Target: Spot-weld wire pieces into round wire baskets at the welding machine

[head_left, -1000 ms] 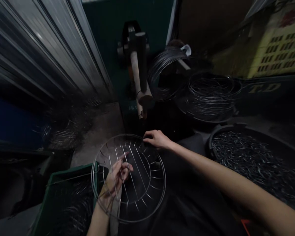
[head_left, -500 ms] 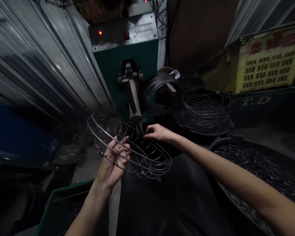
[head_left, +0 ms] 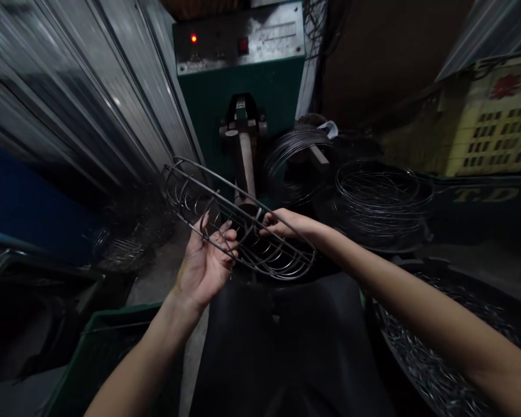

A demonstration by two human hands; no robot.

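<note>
My left hand (head_left: 207, 267) is closed around the near side of a ring-shaped wire frame (head_left: 218, 196) of bent metal rods, held tilted in front of the machine's grey arm (head_left: 246, 162). Curved wires form ribs along the ring. My right hand (head_left: 286, 223) reaches in from the right behind the frame's upper rods, thumb and fingers pinched together. Rods partly cover those fingertips, and whatever they hold is not clear. The lower tip of the machine's arm is hidden behind the wire frame.
The green machine (head_left: 282, 92) has a lit red lamp (head_left: 194, 39). Wire coils (head_left: 382, 202) lie to the right, beside a tub (head_left: 384, 336) of small metal pieces. A green crate (head_left: 91, 341) stands lower left, a yellow crate (head_left: 481, 139) upper right. Corrugated metal (head_left: 95, 87) lines the left.
The wire frame has turned, its near rim now higher and crossing in front of my right hand's fingers. My right hand stays pinched by the machine's arm. The view has shifted slightly.
</note>
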